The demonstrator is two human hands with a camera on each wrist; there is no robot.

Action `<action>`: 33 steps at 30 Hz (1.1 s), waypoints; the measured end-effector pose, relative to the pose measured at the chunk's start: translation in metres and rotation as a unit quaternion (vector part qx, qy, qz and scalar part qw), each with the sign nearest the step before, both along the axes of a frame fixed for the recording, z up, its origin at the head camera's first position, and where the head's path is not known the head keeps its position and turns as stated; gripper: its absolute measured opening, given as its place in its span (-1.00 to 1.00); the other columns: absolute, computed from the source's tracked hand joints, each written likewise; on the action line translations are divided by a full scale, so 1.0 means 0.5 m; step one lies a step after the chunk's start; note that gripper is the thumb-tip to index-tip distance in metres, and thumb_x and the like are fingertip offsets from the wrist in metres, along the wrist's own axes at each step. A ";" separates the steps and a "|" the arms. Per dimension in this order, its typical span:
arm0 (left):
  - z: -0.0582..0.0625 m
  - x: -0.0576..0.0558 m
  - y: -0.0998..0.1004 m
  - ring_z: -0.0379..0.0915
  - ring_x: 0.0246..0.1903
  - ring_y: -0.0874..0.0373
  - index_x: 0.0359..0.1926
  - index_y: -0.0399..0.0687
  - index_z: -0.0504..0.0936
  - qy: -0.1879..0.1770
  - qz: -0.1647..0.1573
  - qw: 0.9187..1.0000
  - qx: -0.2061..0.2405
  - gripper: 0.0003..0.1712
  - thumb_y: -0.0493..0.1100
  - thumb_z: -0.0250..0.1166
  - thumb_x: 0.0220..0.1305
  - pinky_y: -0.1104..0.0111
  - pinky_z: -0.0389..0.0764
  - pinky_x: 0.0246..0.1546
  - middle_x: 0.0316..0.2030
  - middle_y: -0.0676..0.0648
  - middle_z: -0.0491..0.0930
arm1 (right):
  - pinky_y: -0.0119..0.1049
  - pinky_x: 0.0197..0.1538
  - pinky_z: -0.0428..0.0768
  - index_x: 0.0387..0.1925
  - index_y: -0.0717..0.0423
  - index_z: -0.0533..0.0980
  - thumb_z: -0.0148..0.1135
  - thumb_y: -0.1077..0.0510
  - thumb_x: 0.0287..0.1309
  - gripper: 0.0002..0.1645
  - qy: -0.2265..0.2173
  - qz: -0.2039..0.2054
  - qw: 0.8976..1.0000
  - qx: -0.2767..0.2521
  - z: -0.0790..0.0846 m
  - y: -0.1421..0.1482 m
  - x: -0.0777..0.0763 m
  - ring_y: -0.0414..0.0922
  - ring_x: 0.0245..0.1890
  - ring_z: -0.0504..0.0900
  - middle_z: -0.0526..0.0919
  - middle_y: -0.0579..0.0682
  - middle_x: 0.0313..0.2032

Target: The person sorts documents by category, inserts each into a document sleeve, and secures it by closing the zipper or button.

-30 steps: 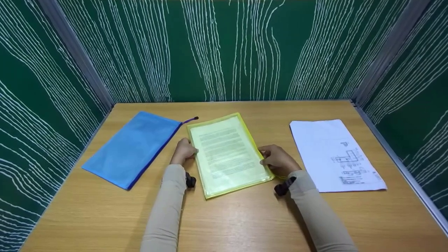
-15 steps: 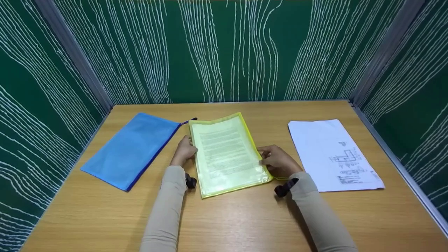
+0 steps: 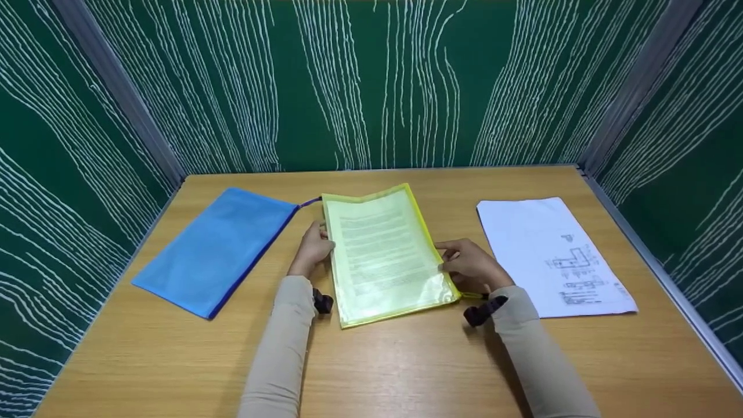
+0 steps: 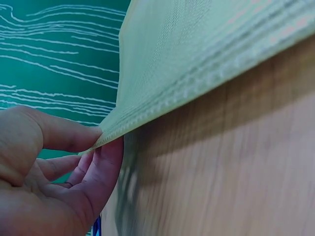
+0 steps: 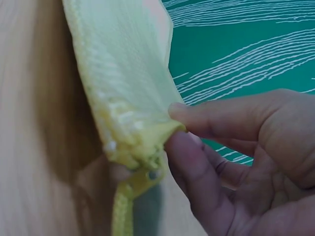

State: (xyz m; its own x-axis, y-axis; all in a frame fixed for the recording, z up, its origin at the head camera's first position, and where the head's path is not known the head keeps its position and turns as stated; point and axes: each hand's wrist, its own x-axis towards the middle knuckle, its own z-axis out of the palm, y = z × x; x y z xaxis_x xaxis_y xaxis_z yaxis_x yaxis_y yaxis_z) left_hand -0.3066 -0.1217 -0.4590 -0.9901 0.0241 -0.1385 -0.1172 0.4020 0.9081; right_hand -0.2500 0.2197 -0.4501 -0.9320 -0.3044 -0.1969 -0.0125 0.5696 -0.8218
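A translucent yellow zip pouch (image 3: 380, 255), with a printed sheet showing through it, is held between both hands at the middle of the table. My left hand (image 3: 313, 249) pinches its left edge, thumb on top and fingers beneath, as the left wrist view shows. On the opposite edge my right hand (image 3: 471, 262) pinches the yellow border between thumb and forefinger. Close to that grip, in the right wrist view, a yellow zip pull (image 5: 123, 206) hangs from the pouch's corner. A shadow lies on the wood under the pouch, whose far edge bows slightly.
A blue zip pouch (image 3: 217, 249) lies to the left, its dark cord reaching the yellow pouch's far corner in the head view. White papers with a line drawing (image 3: 551, 255) lie on the right. Green walls with white lines (image 3: 371, 87) enclose the wooden table (image 3: 395, 371).
Both hands have shifted slightly right with the yellow pouch between them, after a small move left. Its far left corner now overlaps the end of the blue pouch's cord.
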 end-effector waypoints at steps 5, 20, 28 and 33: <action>0.002 0.001 0.014 0.24 -0.21 0.07 0.44 -0.22 0.10 -0.005 -0.002 1.000 0.028 -0.22 -0.50 0.06 0.18 0.37 0.34 -0.30 -0.17 -0.12 0.30 | -0.27 -0.37 0.63 0.35 0.21 0.29 0.23 0.26 0.18 -0.30 -0.001 -0.002 1.000 0.004 0.014 0.013 0.005 -0.15 -0.47 0.50 0.50 0.15 -0.18; -0.004 -0.009 0.067 0.22 -0.16 0.09 0.37 -0.33 0.22 0.022 -0.009 0.998 0.052 -0.31 -0.53 0.06 0.18 0.37 0.32 -0.19 -0.21 -0.08 0.28 | -0.31 -0.45 0.52 0.36 0.29 0.25 0.20 0.28 0.20 -0.30 0.000 -0.007 1.000 0.003 0.026 0.060 0.019 -0.16 -0.52 0.43 0.48 0.18 -0.19; -0.001 -0.008 0.095 0.29 -0.08 0.08 0.37 -0.30 0.24 0.031 -0.024 0.999 0.032 -0.34 -0.48 0.08 0.22 0.33 0.41 -0.09 -0.09 -0.13 0.39 | -0.32 -0.42 0.57 0.37 0.28 0.24 0.22 0.25 0.18 -0.26 -0.017 -0.023 0.999 0.015 0.029 0.086 0.022 -0.15 -0.45 0.47 0.45 0.20 -0.13; -0.008 -0.008 0.107 0.24 -0.12 0.11 0.36 -0.30 0.25 0.036 -0.038 0.998 0.038 -0.32 -0.51 0.01 0.17 0.35 0.30 -0.19 -0.15 -0.07 0.32 | -0.33 -0.44 0.57 0.37 0.28 0.23 0.22 0.26 0.17 -0.26 -0.027 -0.029 0.999 0.014 0.030 0.099 0.026 -0.16 -0.48 0.50 0.44 0.21 -0.12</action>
